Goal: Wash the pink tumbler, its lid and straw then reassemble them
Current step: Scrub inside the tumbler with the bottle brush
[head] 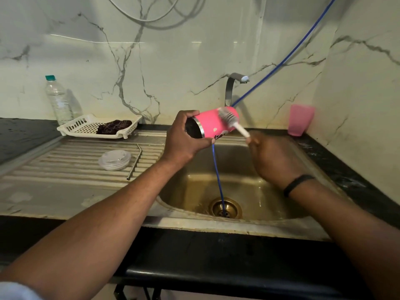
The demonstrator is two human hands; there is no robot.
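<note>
Left grip (184, 139) holds tumbler (213, 124) | sideways, mouth left

No text, brand, number or sign could be read. A printed design was seen on the side of the pink tumbler (213, 124), too blurred to be made out, and the plastic bottle (58, 100) bore no legible label.

**Tumbler scrubbed above the sink**

Over the sink (307, 161), the left hand (184, 139) grips the pink tumbler (213, 124) sideways; the right hand (272, 156) holds a brush (230, 120) against it. Left of the sink lie lid (114, 159) and straw (134, 162).
</note>
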